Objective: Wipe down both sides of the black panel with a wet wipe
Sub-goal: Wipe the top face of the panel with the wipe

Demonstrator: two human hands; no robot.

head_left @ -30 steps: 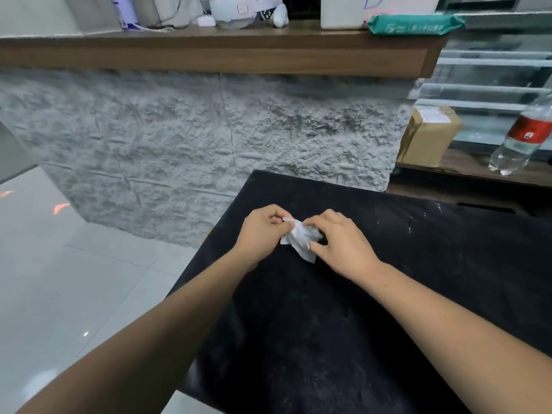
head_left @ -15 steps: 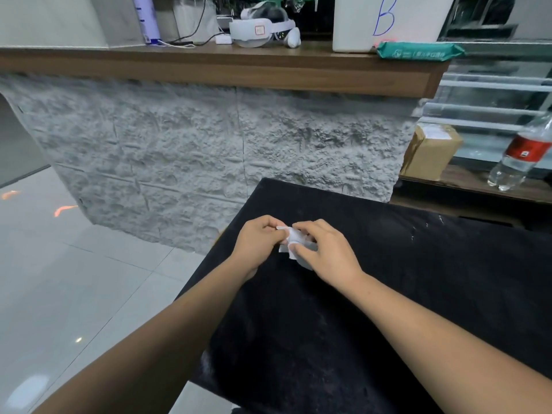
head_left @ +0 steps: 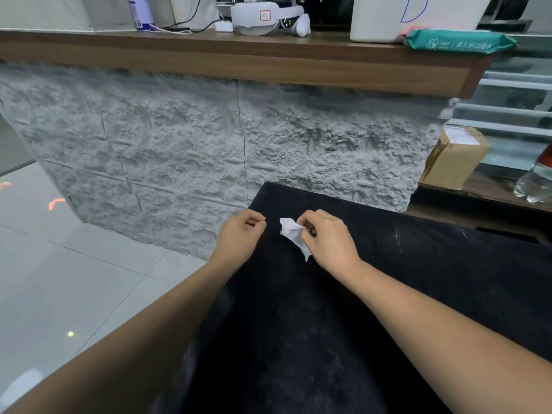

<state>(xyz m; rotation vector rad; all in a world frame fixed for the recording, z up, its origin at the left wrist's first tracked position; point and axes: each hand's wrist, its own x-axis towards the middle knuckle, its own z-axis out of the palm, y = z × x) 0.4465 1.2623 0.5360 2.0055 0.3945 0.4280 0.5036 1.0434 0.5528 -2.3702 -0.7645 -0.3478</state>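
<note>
1. Wiping is judged not yet begun: the black panel [head_left: 343, 324] shows pale dust and scratch marks, and no wet streak can be made out on it.
2. The wet wipe [head_left: 294, 234] is held crumpled above the panel's far left corner, pinched in the right hand [head_left: 328, 239], whose fingers are closed on it.
3. The left hand [head_left: 240, 237] is seen just left of the wipe, over the panel's left edge, loosely curled and holding nothing.
4. Both faces of the panel are judged left to do; the underside is hidden.
5. Against the frame half a second ago, the left hand has been released from the wipe and drawn apart; then both hands were on it.
</note>
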